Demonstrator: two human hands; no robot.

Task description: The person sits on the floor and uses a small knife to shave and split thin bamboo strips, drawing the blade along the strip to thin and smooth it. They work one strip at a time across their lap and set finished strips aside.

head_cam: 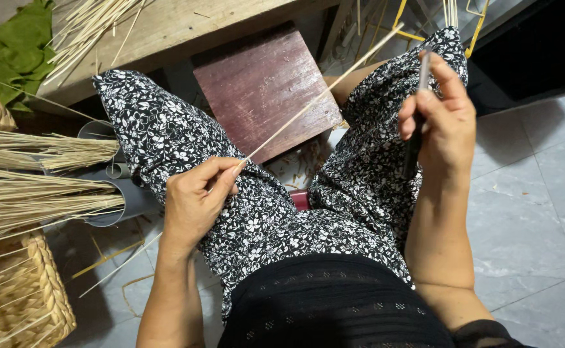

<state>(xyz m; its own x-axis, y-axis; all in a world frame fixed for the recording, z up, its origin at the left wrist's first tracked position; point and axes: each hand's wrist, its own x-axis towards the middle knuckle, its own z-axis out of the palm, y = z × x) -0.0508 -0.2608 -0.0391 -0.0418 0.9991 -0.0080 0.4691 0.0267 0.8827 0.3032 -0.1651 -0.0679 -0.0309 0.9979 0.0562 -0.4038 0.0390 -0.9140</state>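
Fingers of the left hand (195, 203) pinch a thin stick (324, 90) at centre frame; right hand (440, 119) clenches a knife (418, 122), upper right.

No packages, labels, signs or screens are showing anywhere in this view (only loose materials, woven work and plain surfaces are lying around the seated person).
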